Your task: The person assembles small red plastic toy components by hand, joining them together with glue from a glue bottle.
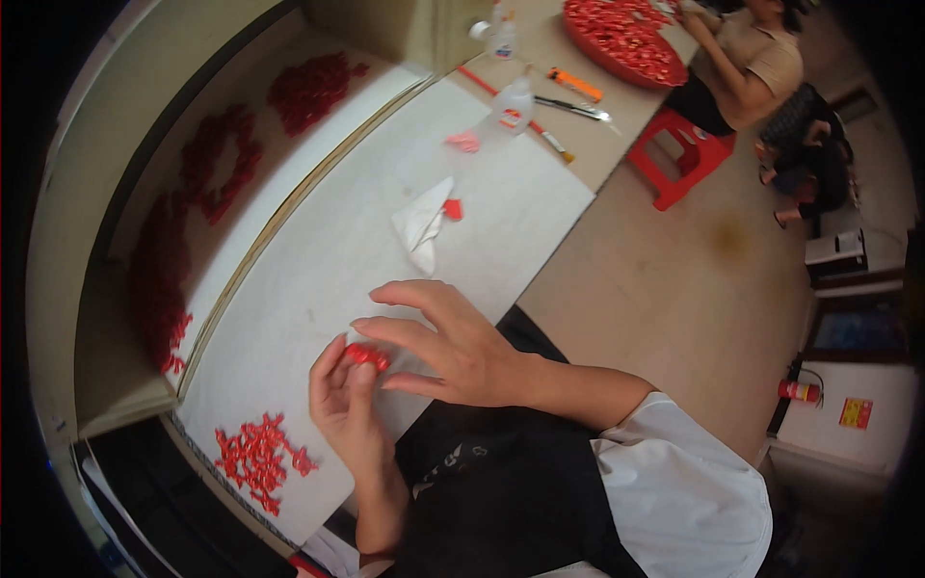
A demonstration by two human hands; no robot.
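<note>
My left hand [345,405] is cupped palm-up over the front edge of the white work board [385,241] and holds a small red piece [368,355] at its fingertips. My right hand [443,337] reaches across from the right with fingers spread, thumb and forefinger pinching the same red piece. A small pile of red pieces [258,459] lies on the board just left of my left wrist.
A folded white tissue [422,223] and a red scrap [453,209] lie mid-board. Glue bottles [513,104], an orange cutter [575,84] and tools sit farther back. More red pieces fill the tray [207,164] at left. Another seated person [747,58] works at a red round tray [624,39]; red stool [684,154].
</note>
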